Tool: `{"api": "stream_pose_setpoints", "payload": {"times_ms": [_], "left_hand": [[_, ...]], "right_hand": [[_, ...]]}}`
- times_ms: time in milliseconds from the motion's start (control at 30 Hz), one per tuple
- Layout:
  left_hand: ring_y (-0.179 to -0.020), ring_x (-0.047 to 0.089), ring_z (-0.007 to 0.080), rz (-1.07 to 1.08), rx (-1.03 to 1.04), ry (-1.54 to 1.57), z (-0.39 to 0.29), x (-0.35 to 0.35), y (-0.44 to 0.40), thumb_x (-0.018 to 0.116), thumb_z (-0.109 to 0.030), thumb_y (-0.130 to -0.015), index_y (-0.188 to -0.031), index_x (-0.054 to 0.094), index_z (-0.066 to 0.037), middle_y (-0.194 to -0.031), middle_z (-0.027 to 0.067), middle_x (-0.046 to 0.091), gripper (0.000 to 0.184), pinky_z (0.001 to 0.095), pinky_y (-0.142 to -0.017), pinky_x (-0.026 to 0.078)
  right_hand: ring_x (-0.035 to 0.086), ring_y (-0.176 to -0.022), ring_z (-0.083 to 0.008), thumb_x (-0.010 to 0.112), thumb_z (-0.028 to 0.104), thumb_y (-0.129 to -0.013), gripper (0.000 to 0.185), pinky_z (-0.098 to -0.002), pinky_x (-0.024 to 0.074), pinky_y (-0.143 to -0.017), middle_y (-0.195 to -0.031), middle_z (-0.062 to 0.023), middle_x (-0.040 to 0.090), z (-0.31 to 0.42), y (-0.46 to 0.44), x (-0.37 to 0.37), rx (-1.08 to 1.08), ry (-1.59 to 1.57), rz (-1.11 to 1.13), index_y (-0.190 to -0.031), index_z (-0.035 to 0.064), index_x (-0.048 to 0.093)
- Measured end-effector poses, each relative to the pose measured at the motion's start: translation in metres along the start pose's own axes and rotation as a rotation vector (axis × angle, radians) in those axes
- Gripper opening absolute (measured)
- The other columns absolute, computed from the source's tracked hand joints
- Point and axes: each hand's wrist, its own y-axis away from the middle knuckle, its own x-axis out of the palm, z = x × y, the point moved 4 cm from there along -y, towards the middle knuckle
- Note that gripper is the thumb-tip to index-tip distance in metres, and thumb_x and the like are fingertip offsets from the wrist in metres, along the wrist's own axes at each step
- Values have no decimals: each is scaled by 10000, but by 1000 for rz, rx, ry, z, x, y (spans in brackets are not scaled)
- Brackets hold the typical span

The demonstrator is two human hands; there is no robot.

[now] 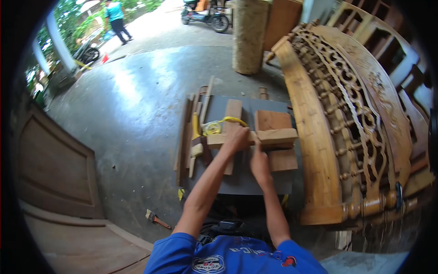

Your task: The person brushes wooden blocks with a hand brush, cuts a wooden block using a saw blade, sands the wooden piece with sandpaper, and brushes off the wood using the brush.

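While the concrete floor [118,169] extends across the whole work area, a carved wooden furniture frame [315,132] with turned spindles stands along the right side. Framed wooden panels [57,160] occupy the left side. A thick column [249,41] stands beyond the work position, with a motor scooter [207,18] farther back.

The grey worktop [246,180] is located directly in front of the person. Long wooden strips [185,137] line its left edge. A flat board [233,109] lies lengthwise near the middle, pointing away from the person. At the right are an upper wooden block [273,119] and, nearer the person, a lower wooden block [283,160].

The wooden bar [216,140] lies crosswise over the flat board, its right end close to the upper wooden block. The left hand [237,137] is curled over the bar near that end; whether it grips cannot be determined. The right hand [259,160] is just nearer the person, one digit extended toward the same end; its grasp cannot be determined.

A yellow-handled paintbrush [195,124] lies beside the strips. The yellow tape measure [212,128] sits behind the bar, its band curving toward the left hand.
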Motion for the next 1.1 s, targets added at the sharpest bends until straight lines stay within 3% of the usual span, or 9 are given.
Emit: {"api": "stream_pose_setpoints", "payload": {"times_ms": [67, 133, 300, 400, 567, 667, 800, 900, 1100], "left_hand": [[-694, 621, 355, 49, -10, 49, 3, 2, -1, 666, -276, -637, -759, 626, -17, -724, 207, 620, 289, 458, -619, 489], [-680, 625, 349, 30, -26, 79, 7, 4, -5, 697, -314, -599, -732, 640, 0, -750, 210, 629, 346, 444, -607, 497], [-759, 617, 347, 88, -6, 65, -3, -14, -1, 733, -235, -516, -774, 633, -11, -774, 199, 627, 355, 433, -694, 490], [-783, 619, 327, 66, -30, 67, 4, 1, -2, 770, -246, -482, -828, 641, -41, -768, 176, 633, 422, 407, -709, 499], [-770, 622, 329, 42, -63, 70, -8, -12, 5, 753, -210, -492, -810, 619, -32, -752, 170, 631, 388, 406, -688, 505], [-755, 625, 331, -3, -71, 70, -10, -10, 8, 734, -185, -504, -793, 608, -32, -745, 174, 629, 351, 410, -671, 507], [-729, 627, 334, -14, -47, 64, -7, -6, 7, 715, -165, -515, -793, 605, -31, -734, 181, 627, 328, 417, -650, 507], [-720, 630, 331, 9, -68, 41, -7, -7, 5, 679, -144, -551, -778, 595, -32, -726, 175, 625, 267, 424, -632, 506], [-709, 628, 327, -35, -28, 27, -10, -14, 12, 686, -156, -533, -761, 594, -43, -716, 175, 624, 270, 413, -636, 507]], "right_hand": [[567, -765, -461, 411, -31, -813, 610, -552, 445, -617, -730, -317, 567, -1, -20, 9, -19, -49, -38, -1365, 120, 202], [566, -692, -462, 431, -29, -799, 655, -545, 453, -591, -679, -314, 556, -6, 6, 4, -5, 58, -46, -1381, 141, 183], [561, -657, -464, 486, -12, -778, 743, -537, 446, -590, -613, -284, 538, -6, 128, -42, 75, 52, 137, -1402, 181, 131], [563, -680, -465, 481, -7, -782, 729, -540, 442, -621, -634, -284, 549, 3, 122, -53, 137, 98, 220, -1398, 184, 142], [584, -713, -447, 450, -33, -777, 707, -521, 474, -640, -714, -273, 581, -10, 13, -9, -13, 48, 62, -1391, 179, 170], [585, -710, -447, 450, -35, -780, 703, -515, 472, -633, -735, -266, 588, -5, -14, 4, 21, 80, 0, -1393, 166, 169], [569, -693, -459, 464, -25, -782, 699, -533, 449, -609, -674, -295, 558, -4, 84, -22, -37, 14, -46, -1387, 161, 168], [570, -680, -457, 470, -45, -770, 739, -535, 447, -606, -642, -296, 546, -1, 147, -44, 212, 56, 212, -1394, 183, 147], [566, -695, -462, 455, -40, -779, 702, -536, 448, -616, -652, -292, 548, -5, 61, -21, 51, 37, 102, -1383, 178, 171]]}}
